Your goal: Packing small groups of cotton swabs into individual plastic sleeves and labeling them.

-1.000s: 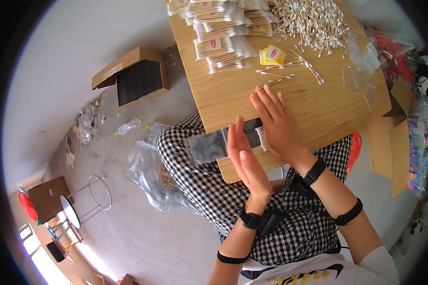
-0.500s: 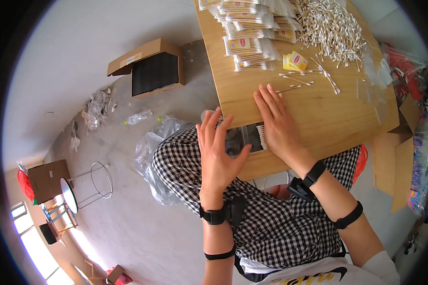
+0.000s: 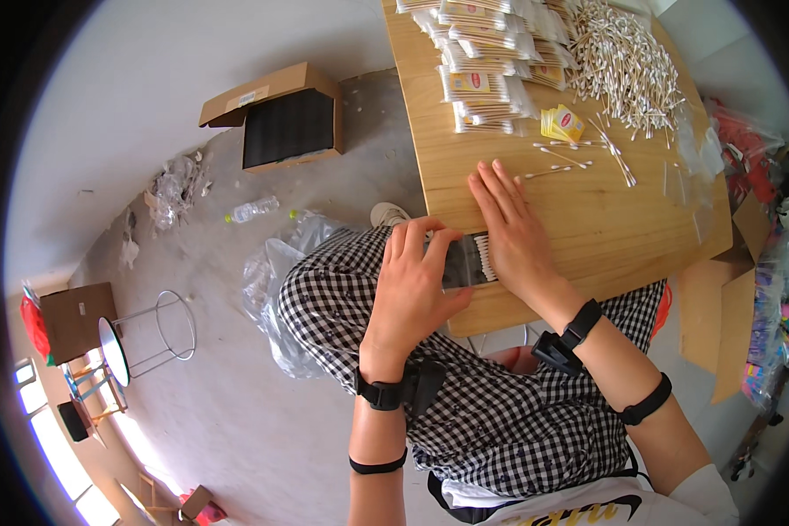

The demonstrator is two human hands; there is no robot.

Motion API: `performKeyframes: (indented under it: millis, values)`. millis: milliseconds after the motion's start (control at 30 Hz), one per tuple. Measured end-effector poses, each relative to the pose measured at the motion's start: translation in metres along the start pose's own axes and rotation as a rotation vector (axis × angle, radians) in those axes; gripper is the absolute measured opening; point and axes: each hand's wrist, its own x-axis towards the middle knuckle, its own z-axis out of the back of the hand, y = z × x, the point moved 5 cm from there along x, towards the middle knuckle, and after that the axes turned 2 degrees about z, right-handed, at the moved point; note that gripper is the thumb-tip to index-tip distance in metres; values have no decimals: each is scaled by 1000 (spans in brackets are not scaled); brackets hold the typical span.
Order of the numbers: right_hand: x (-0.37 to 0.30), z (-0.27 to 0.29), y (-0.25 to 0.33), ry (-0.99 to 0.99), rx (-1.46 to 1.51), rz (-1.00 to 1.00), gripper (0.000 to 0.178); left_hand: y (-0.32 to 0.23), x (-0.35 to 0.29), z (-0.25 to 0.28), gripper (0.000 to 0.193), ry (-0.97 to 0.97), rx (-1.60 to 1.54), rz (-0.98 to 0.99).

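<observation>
1. Swab row [image 3: 484, 257]: at the table's near-left edge, between my hands. White tips lined up, facing left; the row runs roughly toward and away from me, slightly tilted. Sticks hidden under my right hand, so their full length can't be seen.
2. Clear bag [image 3: 463, 260]: dark shows through it. Long axis goes left-right, from my left fingers to the tips. Can't tell how far the swab row sits inside.
3. My right hand [image 3: 519, 237]: flat, palm down, fingers straight and together, pointing away and a little left. Presses over the right end; not gripping.
4. My left hand [image 3: 416, 280]: fingers bent, thumb spread off them, at the bag's left end. Can't tell if it has hold of the film.
5. Table [image 3: 622, 230]: filled packs [image 3: 486, 86] stacked on the far left, swabs lying side by side in each clear sleeve. Loose pile [image 3: 627, 66] to their right. Yellow cards [image 3: 563, 124] just in front of the packs, stray swabs [image 3: 621, 159] nearby.
6. Floor, left: open box [image 3: 272, 92] with a black panel [image 3: 289, 131] in it; bottle [image 3: 254, 209] on its side.
7. Right: open carton [image 3: 714, 307], contents can't be made out.
</observation>
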Motion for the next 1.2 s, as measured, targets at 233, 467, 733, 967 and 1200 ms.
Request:
performKeyframes:
  millis: [233,467,733,967,1200]
  values:
    - [1,-2,0,10,-21,-4,56,1,4,-2,60,11,-34,-55]
    - [5,-1,7,37,-24,11,56,3,3,-5,58,-50,-131,-92]
    - [15,-7,22,-18,66,22,59,4,3,-1,60,-49,-104,-64]
    - [13,-10,25,-72,121,5,61,19,-4,-2,65,-32,-125,15]
    - [9,-4,35,-177,403,-94,54,20,4,-13,66,-6,-298,97]
